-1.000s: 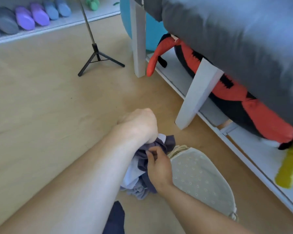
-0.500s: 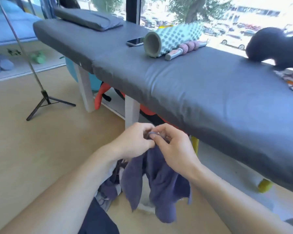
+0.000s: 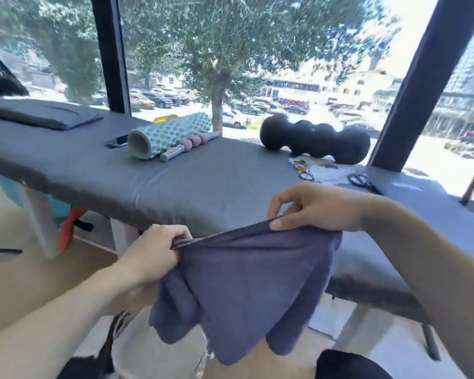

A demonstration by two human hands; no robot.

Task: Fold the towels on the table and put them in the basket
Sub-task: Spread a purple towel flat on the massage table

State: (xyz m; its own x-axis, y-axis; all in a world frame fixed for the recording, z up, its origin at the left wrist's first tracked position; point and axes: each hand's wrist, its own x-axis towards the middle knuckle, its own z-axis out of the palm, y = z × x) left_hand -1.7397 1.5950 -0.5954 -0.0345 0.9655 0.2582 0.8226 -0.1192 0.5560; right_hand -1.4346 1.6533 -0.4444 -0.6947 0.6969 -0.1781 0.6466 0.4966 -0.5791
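Nearest, part of a pale basket (image 3: 159, 351) showed low in view. Above it, two bare hands held a purple towel (image 3: 246, 283) stretched by its top edge in the air: the left hand (image 3: 155, 251) gripped one corner in curled fingers, the right hand (image 3: 312, 206) pinched the other. Beyond stood a grey padded table (image 3: 175, 176), with a teal foam roller (image 3: 170, 138) and a black bumpy roller (image 3: 315, 142) at its far side.

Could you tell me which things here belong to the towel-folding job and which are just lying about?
Part of the job:
purple towel, held up by left hand and right hand
grey padded table

Just lying about:
teal foam roller
massage stick
black peanut roller
phone
scissors
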